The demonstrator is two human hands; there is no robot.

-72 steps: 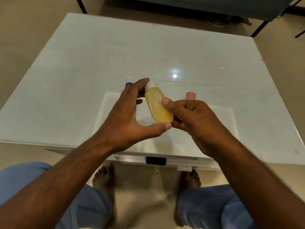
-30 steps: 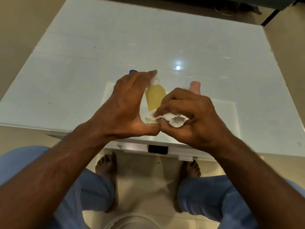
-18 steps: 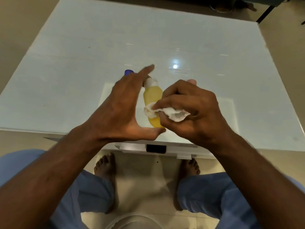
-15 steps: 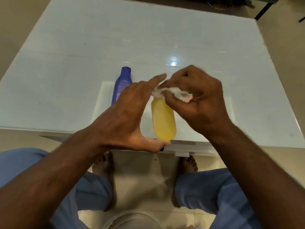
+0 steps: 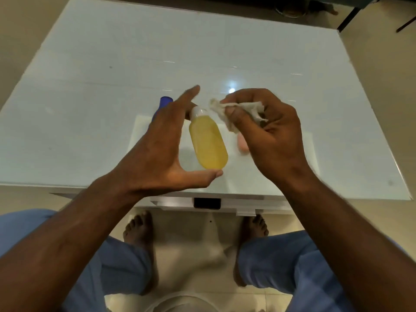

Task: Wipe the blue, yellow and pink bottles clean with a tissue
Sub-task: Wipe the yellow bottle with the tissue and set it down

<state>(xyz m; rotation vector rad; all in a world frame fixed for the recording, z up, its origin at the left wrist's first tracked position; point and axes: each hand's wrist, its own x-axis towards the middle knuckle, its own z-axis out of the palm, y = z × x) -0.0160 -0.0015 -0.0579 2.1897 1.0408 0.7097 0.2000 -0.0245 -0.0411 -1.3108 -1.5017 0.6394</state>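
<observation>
From my remote station I see the yellow bottle [image 5: 208,144] held up over the near edge of the white table [image 5: 90,91], white cap [image 5: 198,111] tilted away and to the left, rounded base toward me. The left hand [image 5: 162,152] pinches it end to end: thumb under the base, a finger at the cap, the index finger pointing straight past it. Just to the right of the yellow bottle, and not touching it, a crumpled white tissue [image 5: 238,111] is bunched between the thumb and curled fingers of the right hand [image 5: 267,136]. Left of the yellow bottle, behind the left hand, only the cap and shoulder of the blue bottle [image 5: 164,104] show on the table. Right of the yellow bottle, a sliver of the pink bottle [image 5: 242,145] peeks out beneath the right hand; I cannot tell how it lies. Below the yellow bottle, past the table's edge, are blue trouser legs [image 5: 292,264] and bare feet [image 5: 139,233] on a pale floor [image 5: 195,239].
</observation>
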